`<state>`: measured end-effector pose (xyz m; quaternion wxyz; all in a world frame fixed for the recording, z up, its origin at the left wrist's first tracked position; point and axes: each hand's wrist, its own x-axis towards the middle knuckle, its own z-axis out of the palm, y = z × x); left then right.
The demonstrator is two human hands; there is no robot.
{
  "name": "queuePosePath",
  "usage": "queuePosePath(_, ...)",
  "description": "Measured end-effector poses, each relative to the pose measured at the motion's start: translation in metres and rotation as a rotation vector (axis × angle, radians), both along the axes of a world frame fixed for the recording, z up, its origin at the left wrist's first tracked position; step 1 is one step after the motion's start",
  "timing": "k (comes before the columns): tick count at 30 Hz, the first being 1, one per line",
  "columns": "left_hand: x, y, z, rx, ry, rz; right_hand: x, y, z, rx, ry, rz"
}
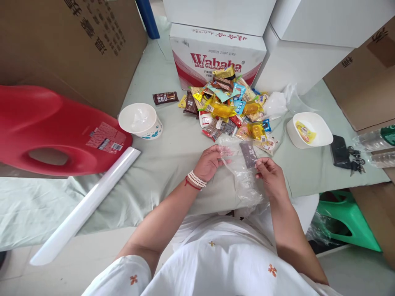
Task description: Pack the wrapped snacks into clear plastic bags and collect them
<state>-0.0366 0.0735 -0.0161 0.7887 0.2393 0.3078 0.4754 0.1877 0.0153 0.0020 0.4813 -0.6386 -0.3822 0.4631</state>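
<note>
My left hand (210,161) pinches the rim of a clear plastic bag (243,179) that hangs down toward my lap. My right hand (269,174) grips the bag's other side, its fingers closed at a dark snack packet (248,154) at the bag's mouth. Just beyond my hands lies a pile of wrapped snacks (230,111) in yellow, blue, red and brown. A lone brown packet (165,98) lies left of the pile.
A white paper bowl (141,120) stands at left, and a white bowl (310,130) holding a yellow packet at right. A Wahaha carton (216,53) is behind the pile. A red plastic stool (52,131), a white roll (86,205), keys (354,160) and a green stool (345,218) surround me.
</note>
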Motion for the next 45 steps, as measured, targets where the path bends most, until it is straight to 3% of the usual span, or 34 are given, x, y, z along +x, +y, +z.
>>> queuePosePath(5,0.000,0.007,-0.005,-0.027,0.083,0.072,0.004,0.000,0.000,0.143,-0.009,0.032)
queuePosePath(9,0.005,0.008,-0.010,0.023,0.244,0.148,-0.001,-0.002,0.000,0.124,-0.046,0.058)
queuePosePath(12,0.006,0.003,-0.007,0.132,0.509,0.330,-0.004,-0.003,-0.002,0.159,-0.261,0.007)
queuePosePath(15,0.009,-0.012,0.007,0.349,0.801,0.518,-0.007,-0.004,-0.001,0.284,-0.568,-0.005)
queuePosePath(16,0.012,-0.019,0.013,0.414,0.825,0.475,-0.008,-0.005,0.001,0.329,-0.653,0.011)
queuePosePath(18,0.023,-0.031,0.024,0.449,0.753,0.250,-0.013,-0.008,0.004,0.396,-0.781,0.065)
queuePosePath(21,0.042,-0.042,0.032,0.239,0.516,-0.043,-0.021,-0.014,0.005,0.446,-0.900,0.176)
queuePosePath(23,0.053,-0.046,0.030,0.067,0.343,-0.078,-0.026,-0.018,0.004,0.459,-0.929,0.238)
queuePosePath(25,0.058,-0.047,0.025,-0.036,0.221,-0.017,-0.028,-0.023,0.003,0.463,-0.911,0.285)
queuePosePath(28,0.059,-0.049,0.018,-0.064,0.210,0.091,-0.027,-0.029,0.005,0.488,-0.782,0.341)
queuePosePath(34,0.051,-0.058,0.024,0.241,0.484,0.092,-0.010,-0.024,0.022,0.426,-0.654,0.094)
queuePosePath(38,0.044,-0.064,0.031,0.342,0.513,0.084,0.004,-0.008,0.034,0.469,-0.672,0.230)
queuePosePath(41,0.033,-0.064,0.033,0.189,0.366,0.178,0.013,-0.002,0.038,0.459,-0.586,0.189)
queuePosePath(45,0.008,-0.058,0.032,-0.071,0.129,0.287,0.016,-0.004,0.033,0.362,-0.218,0.044)
